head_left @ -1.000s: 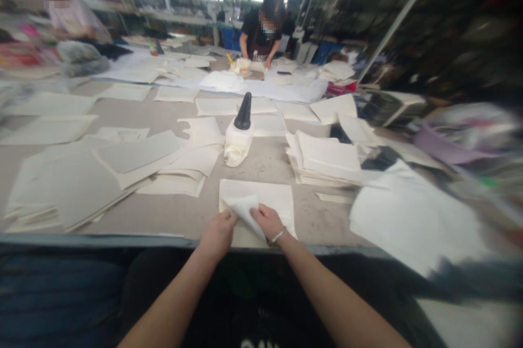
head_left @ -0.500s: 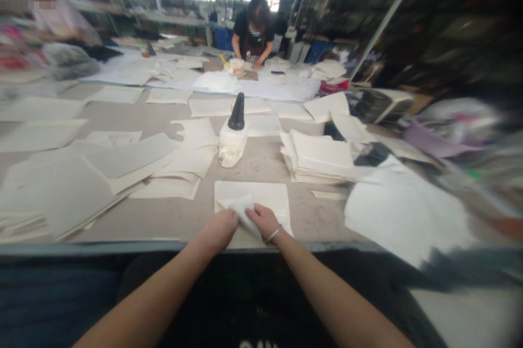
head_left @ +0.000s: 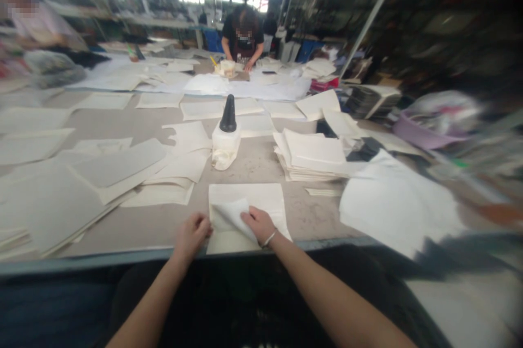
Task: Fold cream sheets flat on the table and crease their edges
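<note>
A cream sheet (head_left: 261, 198) lies flat at the table's near edge in front of me. A thin white layer (head_left: 231, 213) is folded back from its near left corner. My right hand (head_left: 258, 225) pinches this peeled layer from the right side. My left hand (head_left: 191, 232) is closed at the sheet's left edge, thumb and fingers curled together on the edge. A white squeeze bottle with a black cone nozzle (head_left: 226, 138) stands just beyond the sheet.
Stacks of cream sheets (head_left: 312, 154) sit to the right and more sheets (head_left: 114, 165) spread on the left. A large white sheet (head_left: 398, 212) overhangs the right edge. A person in black (head_left: 242, 37) works at the far end; another person (head_left: 36, 26) stands far left.
My left hand has slid left, away from my right hand, and the peeled white layer has opened wider. The view has shifted a little to the right.
</note>
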Tool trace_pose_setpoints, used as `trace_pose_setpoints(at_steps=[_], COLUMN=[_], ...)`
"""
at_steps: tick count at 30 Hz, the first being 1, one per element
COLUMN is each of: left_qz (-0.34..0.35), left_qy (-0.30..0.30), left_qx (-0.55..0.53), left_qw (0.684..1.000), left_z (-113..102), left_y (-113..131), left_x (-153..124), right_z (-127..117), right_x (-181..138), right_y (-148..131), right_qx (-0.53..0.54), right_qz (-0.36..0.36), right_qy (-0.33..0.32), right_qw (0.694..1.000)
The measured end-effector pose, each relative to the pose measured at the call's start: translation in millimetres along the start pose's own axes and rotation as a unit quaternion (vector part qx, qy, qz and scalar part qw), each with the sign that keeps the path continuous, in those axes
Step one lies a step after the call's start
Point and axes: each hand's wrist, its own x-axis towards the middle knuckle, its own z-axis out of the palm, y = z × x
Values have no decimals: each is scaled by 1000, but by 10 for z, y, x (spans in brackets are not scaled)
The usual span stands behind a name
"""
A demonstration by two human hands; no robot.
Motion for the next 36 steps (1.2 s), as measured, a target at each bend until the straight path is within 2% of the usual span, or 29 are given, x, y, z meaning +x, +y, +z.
trace_pose_setpoints(at_steps=[3,6,9,11,12,14,16,18,20,24,29,32,36], left_qz=[-50,-70,-24,11,24,48,81,122,168,228,207,237,233], left_qy=[24,-23,-83,-71,-48,15,69,106,137,155,129,122,178], left_qx=[-93,-158,-114,-91,-87,-77,-60,-42,-16,57,175,220,259], left_qw=[994,985,990,993,995,996,992,986,976,960,954,938,920], left_z=[-199,-331,-340,-302,-280,-243,-212,-170,-98,159,546,660,689], left_y=[-120,-165,-145,-110,-86,-23,59,146,214,235,120,76,85], left_x=[-413,-884,-1183,-1247,-1246,-1203,-1131,-1041,-922,-542,-7,104,69], right_z=[2,-11,-47,-67,-68,-47,4,70,123,133,73,35,-105], right_x=[-28,-71,-121,-144,-150,-152,-152,-159,-175,-197,-183,-141,-3], right_y=[1,9,8,-5,-16,-50,-94,-138,-167,-175,-192,-168,-29], right_qx=[14,61,140,156,139,50,-85,-205,-268,-279,-260,-245,-254], right_qz=[-8,-41,-103,-124,-128,-153,-195,-223,-232,-267,-266,-259,-204], right_qy=[-3,-26,-106,-139,-127,-62,-9,-18,-58,-111,-116,-115,-88], right_qw=[1000,997,979,970,974,985,977,953,933,916,921,927,941])
